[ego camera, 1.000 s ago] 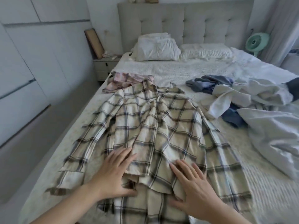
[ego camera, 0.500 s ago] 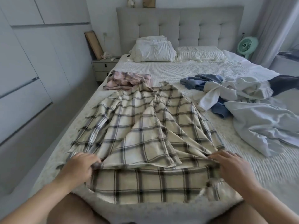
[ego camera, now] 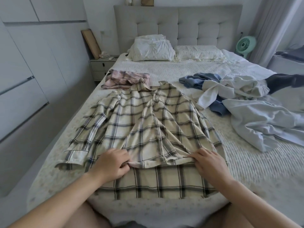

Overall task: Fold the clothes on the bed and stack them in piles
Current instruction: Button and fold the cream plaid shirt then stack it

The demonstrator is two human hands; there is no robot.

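While the plaid shirt [ego camera: 148,122] lies spread on the bed [ego camera: 246,170], collar toward the headboard [ego camera: 177,25], I see my two hands at its lower front edge: the left hand [ego camera: 111,163] pinches the hem with curled fingers, and the right hand [ego camera: 209,162] grasps the same edge farther right. I count two pillows [ego camera: 152,48] by the headboard, one folded pink garment [ego camera: 126,79] just beyond the collar, and one loose heap [ego camera: 243,94] of white, blue and pale clothes to the right, its pieces too tangled for me to count. One nightstand [ego camera: 101,65] and one green fan [ego camera: 245,45] flank the bed.
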